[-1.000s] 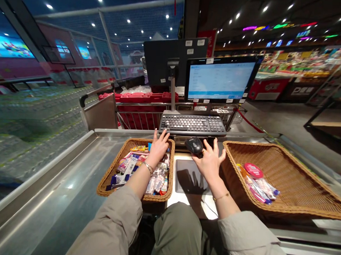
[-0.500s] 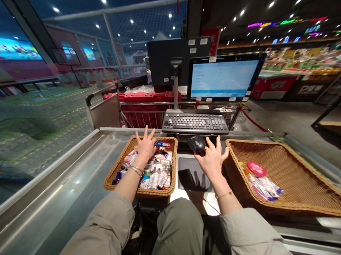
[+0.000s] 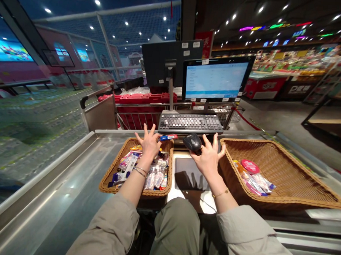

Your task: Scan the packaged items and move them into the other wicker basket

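Note:
My left hand (image 3: 149, 146) is open with its fingers spread, just above a wicker basket (image 3: 107, 186) heaped with small wrapped packets (image 3: 152, 176). A small blue packet (image 3: 168, 137) sits tilted at the basket's far rim, touching neither hand. My right hand (image 3: 209, 157) is also open, close beside a black handheld scanner (image 3: 192, 142). On the right stands a second, larger wicker basket (image 3: 282, 175). It holds a few packets (image 3: 254, 184) and a round pink-lidded item (image 3: 250, 166).
A dark scanner plate (image 3: 188, 174) lies between the baskets, below a keyboard (image 3: 190, 123) and a screen (image 3: 215, 80). A steel counter (image 3: 56, 167) runs along the left. A wire cart with red crates (image 3: 137, 99) stands behind the keyboard. My trousered knees (image 3: 175, 230) are below.
The blue packet has shifted from inside the left basket to its far rim, moving right. My left hand has lifted off the packets and spread its fingers. The right hand has barely moved.

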`<act>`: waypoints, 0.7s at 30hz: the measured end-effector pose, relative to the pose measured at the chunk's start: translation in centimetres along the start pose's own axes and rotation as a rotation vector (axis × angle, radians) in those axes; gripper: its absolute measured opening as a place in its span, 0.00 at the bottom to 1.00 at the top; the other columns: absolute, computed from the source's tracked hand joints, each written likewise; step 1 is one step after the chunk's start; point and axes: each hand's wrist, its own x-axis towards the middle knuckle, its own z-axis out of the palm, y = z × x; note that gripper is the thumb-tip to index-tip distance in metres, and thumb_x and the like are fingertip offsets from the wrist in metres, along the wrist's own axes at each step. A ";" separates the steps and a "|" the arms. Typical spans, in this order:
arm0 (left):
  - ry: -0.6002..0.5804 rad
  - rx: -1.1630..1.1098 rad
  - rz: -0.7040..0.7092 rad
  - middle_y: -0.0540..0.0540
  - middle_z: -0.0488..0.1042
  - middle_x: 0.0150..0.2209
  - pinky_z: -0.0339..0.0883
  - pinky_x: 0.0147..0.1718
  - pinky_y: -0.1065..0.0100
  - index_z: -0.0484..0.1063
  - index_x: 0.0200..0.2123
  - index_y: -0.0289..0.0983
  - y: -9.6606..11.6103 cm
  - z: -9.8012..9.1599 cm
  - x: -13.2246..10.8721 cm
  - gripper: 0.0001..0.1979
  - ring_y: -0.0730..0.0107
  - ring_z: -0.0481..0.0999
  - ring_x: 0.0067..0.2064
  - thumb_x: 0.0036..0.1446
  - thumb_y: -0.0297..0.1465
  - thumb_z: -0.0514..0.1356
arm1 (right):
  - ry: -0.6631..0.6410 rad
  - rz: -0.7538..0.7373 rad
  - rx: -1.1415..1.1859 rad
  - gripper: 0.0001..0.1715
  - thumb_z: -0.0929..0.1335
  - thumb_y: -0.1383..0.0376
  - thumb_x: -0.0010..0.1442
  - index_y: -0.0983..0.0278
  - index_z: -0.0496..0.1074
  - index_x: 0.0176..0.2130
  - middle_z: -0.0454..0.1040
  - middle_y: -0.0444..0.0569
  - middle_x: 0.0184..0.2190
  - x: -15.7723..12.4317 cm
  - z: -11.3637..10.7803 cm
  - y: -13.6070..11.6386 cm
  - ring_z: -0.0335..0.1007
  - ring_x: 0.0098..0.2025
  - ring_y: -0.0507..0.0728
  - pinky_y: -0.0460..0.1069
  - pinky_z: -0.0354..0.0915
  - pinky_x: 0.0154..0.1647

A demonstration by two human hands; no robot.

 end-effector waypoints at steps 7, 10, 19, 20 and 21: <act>0.010 -0.057 -0.008 0.53 0.56 0.73 0.20 0.65 0.23 0.79 0.42 0.46 1.9 0.6 -0.3 0.10 0.45 0.38 0.77 0.58 0.29 0.62 | -0.024 -0.050 0.001 0.10 0.70 0.59 0.56 0.61 0.80 0.34 0.69 0.53 0.66 -0.1 -0.4 0.0 0.40 0.76 0.75 0.80 0.36 0.68; 0.007 -0.059 -0.005 0.53 0.56 0.73 0.21 0.65 0.23 0.79 0.43 0.47 2.4 0.7 -0.3 0.11 0.45 0.38 0.77 0.59 0.29 0.61 | -0.040 -0.075 0.000 0.10 0.70 0.58 0.56 0.60 0.80 0.34 0.68 0.52 0.66 -0.1 -0.5 -0.2 0.39 0.76 0.75 0.80 0.36 0.68; 0.000 -0.014 0.009 0.54 0.54 0.74 0.21 0.65 0.23 0.78 0.45 0.48 2.9 1.1 -0.5 0.11 0.45 0.35 0.77 0.60 0.31 0.61 | -0.051 -0.118 0.003 0.09 0.71 0.59 0.56 0.60 0.80 0.33 0.67 0.52 0.67 -0.3 -0.4 -0.2 0.38 0.76 0.75 0.81 0.35 0.68; 0.002 -0.015 0.009 0.54 0.54 0.74 0.20 0.65 0.23 0.78 0.45 0.48 2.9 1.1 -0.5 0.11 0.45 0.35 0.77 0.60 0.32 0.61 | -0.056 -0.120 0.004 0.09 0.71 0.59 0.55 0.60 0.80 0.33 0.67 0.52 0.67 -0.3 -0.5 -0.2 0.38 0.76 0.75 0.81 0.35 0.68; 0.002 -0.016 0.009 0.54 0.54 0.74 0.20 0.65 0.23 0.78 0.45 0.48 2.9 1.2 -0.5 0.11 0.44 0.35 0.77 0.60 0.32 0.61 | -0.063 -0.122 0.004 0.09 0.71 0.59 0.55 0.61 0.80 0.33 0.67 0.52 0.67 -0.3 -0.5 -0.1 0.38 0.76 0.75 0.81 0.35 0.68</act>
